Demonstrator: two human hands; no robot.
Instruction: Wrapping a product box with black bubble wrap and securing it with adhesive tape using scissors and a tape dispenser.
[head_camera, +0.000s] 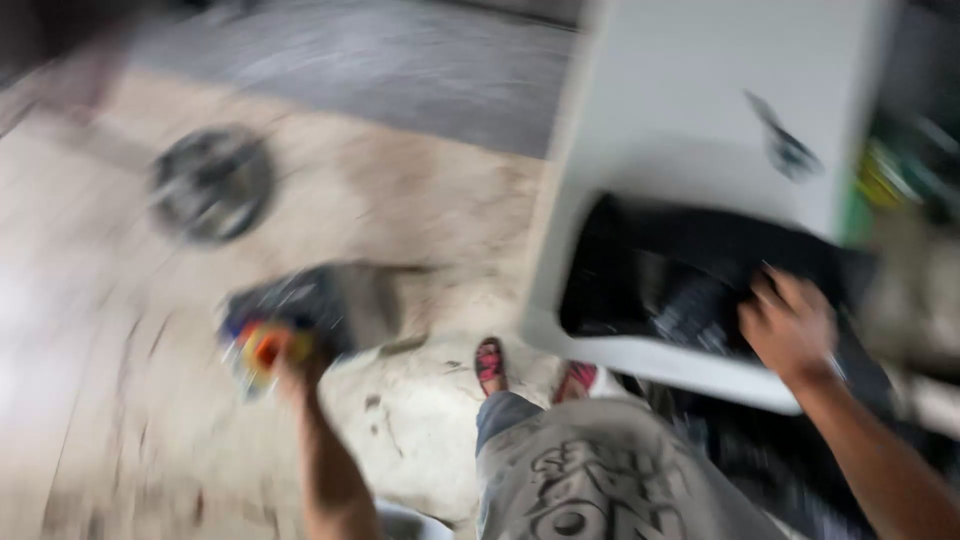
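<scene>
The picture is heavily blurred by motion. My left hand (285, 355) is held out over the floor and grips a dark cloth (320, 305) with bright red, yellow and blue patches. My right hand (790, 325) rests on dark fabric (680, 275) that lies in the opening of a white machine (700, 100) at the right. Its fingers press into the fabric; whether they grip it is unclear. My legs in grey printed shorts (590, 480) and red sandals (490, 362) show below.
A round dark floor drain cover (212, 185) sits at the left on a stained pale floor (420, 200). A grey mat or strip (380, 60) runs along the back. Green and yellow items (890, 170) stand blurred at the far right.
</scene>
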